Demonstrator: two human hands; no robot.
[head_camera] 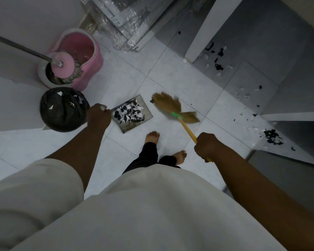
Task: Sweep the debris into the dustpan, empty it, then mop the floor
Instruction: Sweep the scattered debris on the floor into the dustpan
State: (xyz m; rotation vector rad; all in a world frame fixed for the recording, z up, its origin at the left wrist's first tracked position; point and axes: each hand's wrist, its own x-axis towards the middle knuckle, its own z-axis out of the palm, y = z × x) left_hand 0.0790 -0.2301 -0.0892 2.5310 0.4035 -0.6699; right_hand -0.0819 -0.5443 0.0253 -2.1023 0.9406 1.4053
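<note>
My left hand (98, 115) grips the handle of a grey dustpan (145, 109) that holds a pile of black and white paper scraps (129, 113). My right hand (206, 144) grips the yellow handle of a straw broom (172, 105), whose bristles are just right of the dustpan's mouth. One dark scrap (151, 101) lies by the bristles. More black and white debris (217, 60) is scattered on the grey floor at the right and lower right (271, 135). A bin with a black liner (63, 109) sits left of the dustpan. A pink mop bucket (80, 57) holds the mop (63, 67).
My bare feet (152, 136) stand just below the dustpan on white floor tiles. Plastic-wrapped panels (123, 20) lean at the top. White table legs or frames (201, 33) stand at the right. A white wall is at the left.
</note>
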